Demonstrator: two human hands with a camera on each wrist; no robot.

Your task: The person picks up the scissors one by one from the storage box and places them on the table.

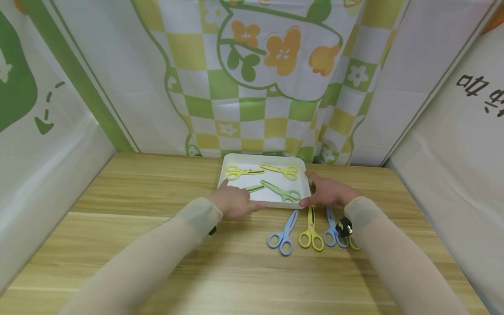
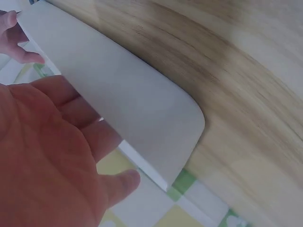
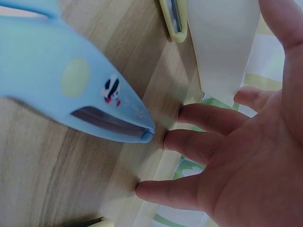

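Observation:
A white tray (image 1: 271, 204) at the back of the table holds yellow scissors (image 1: 289, 171) and green scissors (image 1: 284, 191). My left hand (image 1: 233, 202) is at its front left, covering part of another green pair (image 1: 255, 188). In the left wrist view, some fingers pass over the tray's rim (image 2: 137, 90) with their tips hidden; one digit sticks out free. At the tray's right end my right hand (image 1: 328, 191) spreads its fingers, thumb near the front corner. In the right wrist view, several of those fingertips touch the tabletop.
In front of the tray lie blue scissors (image 1: 284, 236), yellow scissors (image 1: 311, 234) and a second blue pair (image 1: 331, 232). Another yellow pair (image 1: 353, 243) is partly hidden by my right wrist. A patterned curtain (image 1: 252, 109) hangs behind the tray.

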